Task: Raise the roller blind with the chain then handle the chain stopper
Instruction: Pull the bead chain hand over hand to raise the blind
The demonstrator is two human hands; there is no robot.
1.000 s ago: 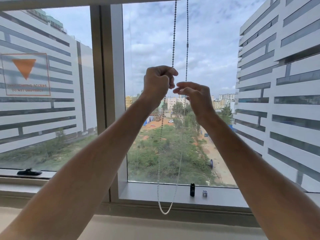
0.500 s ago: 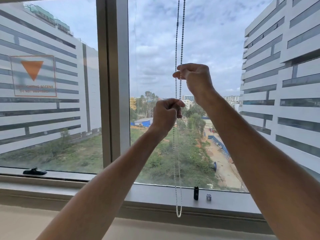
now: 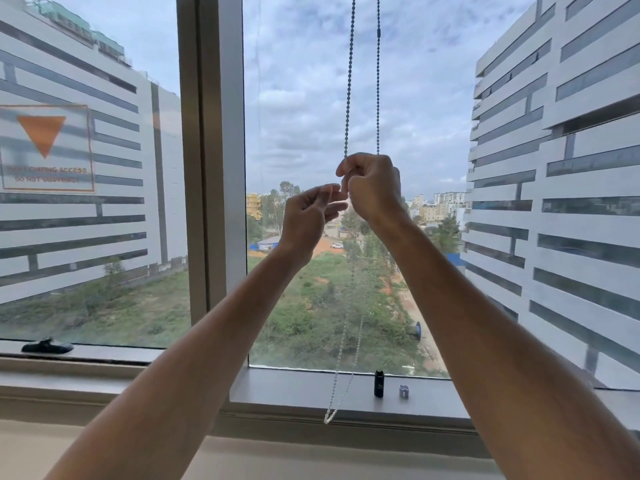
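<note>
A metal bead chain (image 3: 349, 81) hangs as two strands in front of the window pane. Its loop end (image 3: 329, 416) dangles just above the sill. A small dark connector (image 3: 378, 31) sits high on the right strand. My right hand (image 3: 373, 187) is closed in a fist around the chain at mid-height. My left hand (image 3: 310, 211) is just to its left and slightly lower, with its fingers apart and their tips close to the chain, gripping nothing. The roller blind itself is out of view above.
A small black cylinder (image 3: 379, 384) and a small grey piece (image 3: 403, 391) stand on the window sill (image 3: 294, 386) to the right of the loop. A thick window mullion (image 3: 211, 168) rises left of the chain. A black latch (image 3: 46, 346) lies on the left frame.
My left hand has let go of the chain, opened and risen beside my right hand. My right hand, still gripping the chain, has come down a little. The loop has swung left.
</note>
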